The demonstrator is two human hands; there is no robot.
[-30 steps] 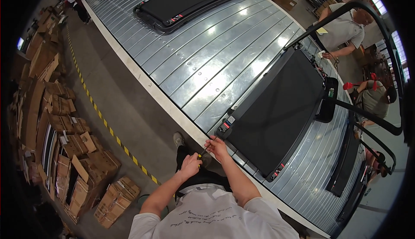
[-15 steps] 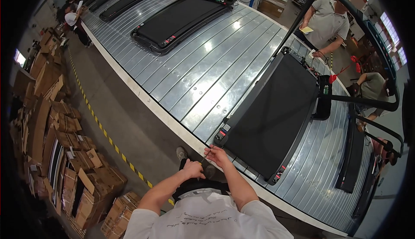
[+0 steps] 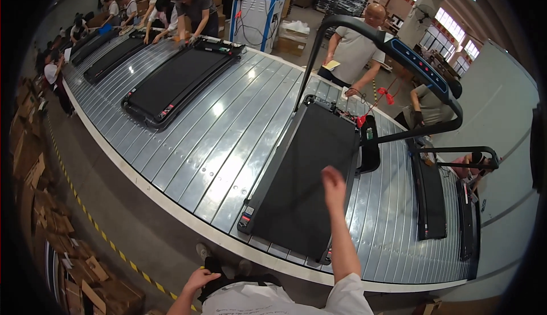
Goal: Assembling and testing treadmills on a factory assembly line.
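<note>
Treadmill (image 3: 307, 184) on slatted conveyor (image 3: 199, 144), right hand (image 3: 333, 181) empty above its belt, left hand (image 3: 199, 279) loosely open, well short.

Right hand (image 3: 333, 181) raised over bare black treadmill belt (image 3: 307, 178); open slatted conveyor (image 3: 216, 127) free to its left, upright handlebar frame (image 3: 399, 58) and black tray (image 3: 369, 152) block the far right, next treadmill (image 3: 176, 81) well apart.

A factory assembly line: treadmills (image 3: 305, 184) ride a slatted metal conveyor (image 3: 222, 133), workers at 11 and 1 o'clock, cardboard cartons (image 3: 40, 201) at 8.
</note>
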